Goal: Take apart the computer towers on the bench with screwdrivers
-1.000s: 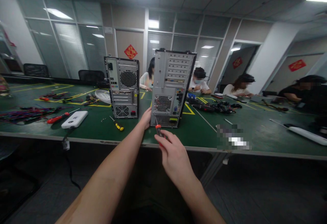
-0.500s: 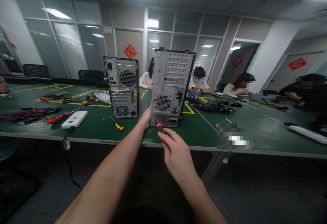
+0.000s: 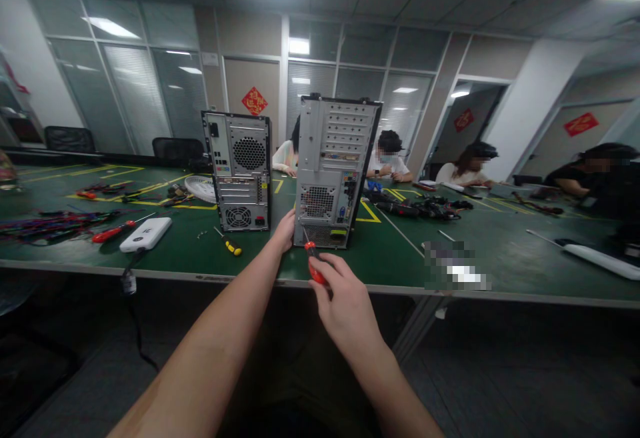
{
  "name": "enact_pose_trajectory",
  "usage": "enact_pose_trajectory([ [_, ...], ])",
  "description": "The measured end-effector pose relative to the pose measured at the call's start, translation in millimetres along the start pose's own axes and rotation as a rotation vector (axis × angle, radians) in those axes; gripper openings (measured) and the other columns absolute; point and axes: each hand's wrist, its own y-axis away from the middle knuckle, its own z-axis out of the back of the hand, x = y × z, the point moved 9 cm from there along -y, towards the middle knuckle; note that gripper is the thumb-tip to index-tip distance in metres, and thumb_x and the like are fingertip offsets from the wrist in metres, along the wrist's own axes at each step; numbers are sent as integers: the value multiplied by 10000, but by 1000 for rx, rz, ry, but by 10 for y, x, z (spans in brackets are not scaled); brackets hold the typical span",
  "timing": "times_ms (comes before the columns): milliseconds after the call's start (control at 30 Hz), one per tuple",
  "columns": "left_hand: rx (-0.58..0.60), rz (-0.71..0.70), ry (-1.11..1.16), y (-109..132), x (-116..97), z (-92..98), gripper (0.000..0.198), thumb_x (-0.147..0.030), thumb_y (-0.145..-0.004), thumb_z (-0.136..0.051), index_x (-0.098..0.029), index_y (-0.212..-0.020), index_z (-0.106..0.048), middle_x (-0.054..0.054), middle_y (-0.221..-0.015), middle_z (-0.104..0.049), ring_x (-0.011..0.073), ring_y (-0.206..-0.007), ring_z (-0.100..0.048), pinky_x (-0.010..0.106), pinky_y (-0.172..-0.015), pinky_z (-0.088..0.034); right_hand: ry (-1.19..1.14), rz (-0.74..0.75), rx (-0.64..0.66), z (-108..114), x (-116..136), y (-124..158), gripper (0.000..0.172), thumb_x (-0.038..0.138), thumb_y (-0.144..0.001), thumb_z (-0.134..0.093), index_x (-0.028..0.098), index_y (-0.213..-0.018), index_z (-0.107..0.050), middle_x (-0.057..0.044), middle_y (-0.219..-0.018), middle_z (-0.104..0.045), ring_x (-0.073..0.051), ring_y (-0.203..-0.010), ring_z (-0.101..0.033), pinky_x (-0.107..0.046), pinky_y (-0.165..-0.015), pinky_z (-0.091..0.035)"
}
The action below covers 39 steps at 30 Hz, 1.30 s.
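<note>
The person's right grip (image 3: 343,295) is curled round a red-and-black screwdriver (image 3: 314,261), its shaft angled toward the lower left of the taller computer tower (image 3: 314,158); the left grip (image 3: 286,233) lies along that tower's left side (fingers partly hidden, so its spread cannot be told); the tower stands upright on the table (image 3: 185,266), right of a shorter tower (image 3: 240,188).

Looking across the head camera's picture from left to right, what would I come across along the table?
Coloured wires, white box-shaped device, shorter computer tower, left hand, taller computer tower, black cables, white-handled tool.
</note>
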Motion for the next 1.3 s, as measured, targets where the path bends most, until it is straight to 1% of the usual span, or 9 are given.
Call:
enact_pose_trajectory([
  [167,11,0,-11,11,-12,-13,414,-281,-795,-793,-176,-1194,-771,55,-896,-818,207,-808,-772,317,-797,-613,-51,-77,-16,-40,-40,3,330,236,-940,-772,169,-1258,-709,-94,-1077,-740,-244,-911,-730,-379,-839,-633],
  [267,2,-9,-13,15,-21,-8,402,-294,-788,-801,-176,-1172,-775,58,-904,-815,211,-821,-770,318,-800,-606,-23,-33,-29,-39,-5,12,338,218,-983,-702,186,-1320,-692,-119,-1177,-728,-247,-965,-731,-380,-863,-632],
  [433,-2,-6,-9,15,-18,-8,398,-321,-786,-805,-180,-1157,-775,50,-880,-807,212,-804,-765,314,-778,-600,148,119,55,-100,122,37,441,19,-984,-482,212,-1286,-739,-144,-1414,-652,-289,-1207,-672,-460,-1028,-587],
  [533,4,-3,-7,14,-16,-8,392,-325,-783,-815,-179,-1144,-777,55,-893,-808,220,-828,-770,329,-808,-606,116,69,54,-90,98,26,385,59,-989,-551,202,-1306,-717,-140,-1388,-664,-283,-1186,-681,-442,-1018,-591],
  [700,-3,-2,-14,4,-12,12,397,-311,-804,-798,-180,-1177,-768,61,-910,-813,218,-834,-772,331,-804,-612,50,-54,12,-56,21,0,315,249,-947,-771,180,-1248,-711,-92,-1094,-729,-252,-914,-719,-398,-862,-621],
  [967,10,-11,9,17,-27,-20,392,-296,-781,-816,-179,-1153,-776,63,-940,-819,223,-883,-779,336,-858,-609,185,147,58,-106,175,23,434,31,-988,-505,232,-1292,-740,-133,-1391,-666,-284,-1190,-665,-447,-1002,-591],
  [1067,8,-11,1,22,-31,-13,391,-290,-785,-808,-178,-1158,-777,67,-944,-819,229,-887,-780,345,-856,-613,131,78,43,-84,122,6,380,83,-987,-581,227,-1309,-723,-129,-1358,-680,-281,-1166,-690,-435,-988,-605],
  [1200,22,-25,1,15,-39,-16,354,-283,-790,-802,-174,-1126,-786,70,-953,-820,228,-907,-778,327,-860,-609,25,-6,-21,-33,41,-22,336,219,-950,-751,208,-1284,-719,-105,-1155,-732,-265,-991,-736,-413,-927,-625],
  [1300,11,-24,4,14,-37,-11,353,-272,-793,-794,-173,-1131,-785,66,-945,-820,222,-894,-777,321,-850,-607,28,39,-19,-44,68,-22,341,189,-973,-710,200,-1313,-719,-128,-1251,-714,-265,-1039,-731,-414,-952,-622],
])
